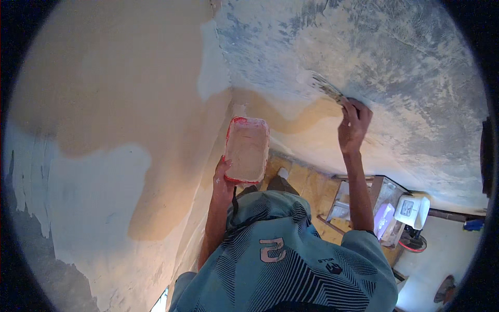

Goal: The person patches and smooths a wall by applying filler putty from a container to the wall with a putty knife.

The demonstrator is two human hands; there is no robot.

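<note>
My left hand [223, 174] grips the lower left edge of a red rectangular tub [247, 151], fingers wrapped on its side. The inside of the tub is coated with pale, creamy filler, and smears of it mark the rim. Up and to the right, my right hand [355, 124] is closed round a putty knife [326, 87]. Its blade, seen at a slant and spotted with filler, lies at the surface of the grey, patchy wall [405, 57]. My fingers cover most of the handle.
To the left stands another wall [104, 78], beige with white patches, meeting the grey one in a corner. Below right, a wooden shelf unit [382, 197] bears a white container [412, 210] and a purple item [383, 217]. A yellowish floor [306, 182] shows past my feet.
</note>
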